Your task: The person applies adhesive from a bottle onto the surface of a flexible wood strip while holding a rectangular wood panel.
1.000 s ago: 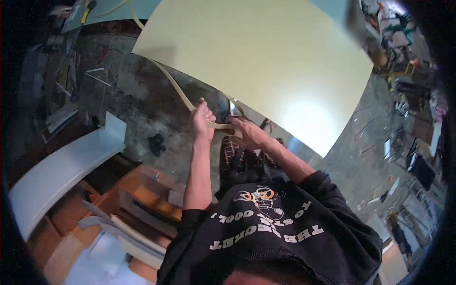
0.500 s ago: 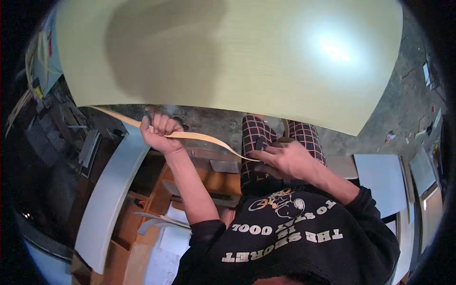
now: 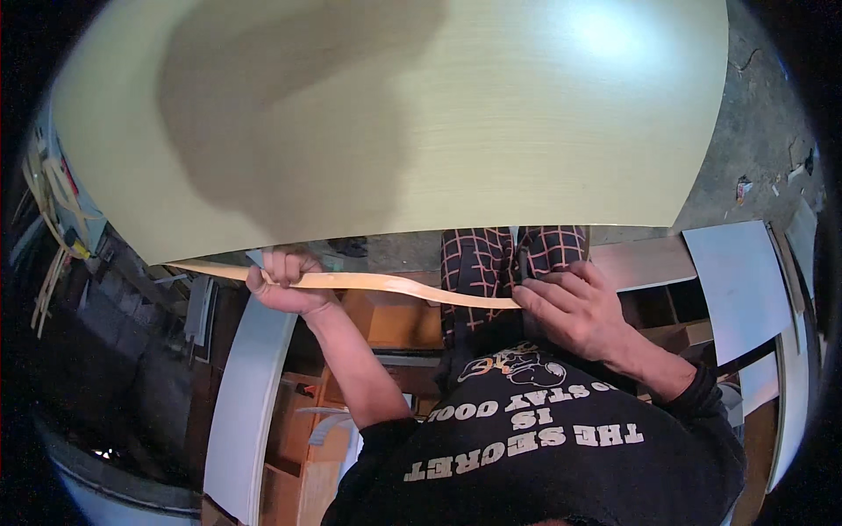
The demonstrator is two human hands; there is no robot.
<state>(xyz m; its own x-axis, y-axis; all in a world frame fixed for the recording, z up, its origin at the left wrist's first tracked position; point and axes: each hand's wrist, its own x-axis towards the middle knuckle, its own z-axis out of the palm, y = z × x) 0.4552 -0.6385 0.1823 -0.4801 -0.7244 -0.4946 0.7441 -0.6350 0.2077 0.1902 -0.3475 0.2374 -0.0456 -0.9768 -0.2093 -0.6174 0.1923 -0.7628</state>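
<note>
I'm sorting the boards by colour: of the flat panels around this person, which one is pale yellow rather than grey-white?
The large panel filling the top of the view, just above both hands; the grey-white panels lie lower left and right.

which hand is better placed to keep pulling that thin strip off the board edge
Left, probably. The left hand is fisted around the strip beside the board; the right hand only meets its end.

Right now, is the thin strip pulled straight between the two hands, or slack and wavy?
Slack and wavy: the strip bends between the left hand and the right hand, under the large pale board.
</note>
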